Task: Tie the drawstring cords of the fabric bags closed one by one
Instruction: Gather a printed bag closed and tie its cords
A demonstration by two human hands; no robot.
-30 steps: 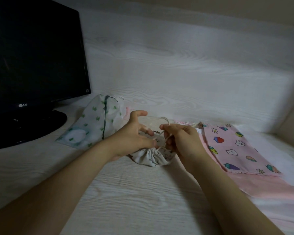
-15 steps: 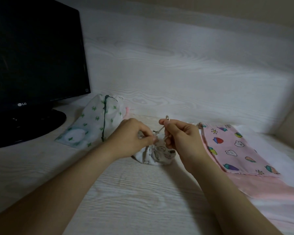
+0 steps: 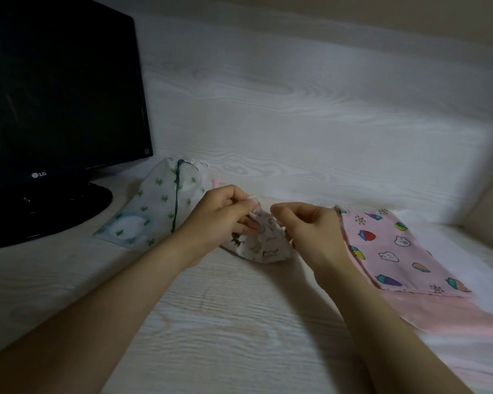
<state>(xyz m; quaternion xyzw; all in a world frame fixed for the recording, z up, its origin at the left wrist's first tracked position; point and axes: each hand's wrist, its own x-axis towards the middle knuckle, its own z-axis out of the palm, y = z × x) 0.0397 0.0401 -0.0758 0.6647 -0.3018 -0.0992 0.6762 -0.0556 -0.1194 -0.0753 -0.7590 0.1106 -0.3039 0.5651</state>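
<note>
Small white animal-print fabric bag [image 3: 264, 243] sits cinched on the pale wood-grain desk [image 3: 225, 322] between both hands, left hand [image 3: 221, 216] and right hand [image 3: 305, 226] pinching its thin white cord [image 3: 254, 198], apparently mid-knot; next, pull ends apart.

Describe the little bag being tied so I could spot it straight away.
Start at the black monitor on the left of the pale wood-grain desk and move right past the green-patterned bag. The small white bag sits between the left hand and right hand, bunched up, unlike the flat pink fruit-print bag.
</note>
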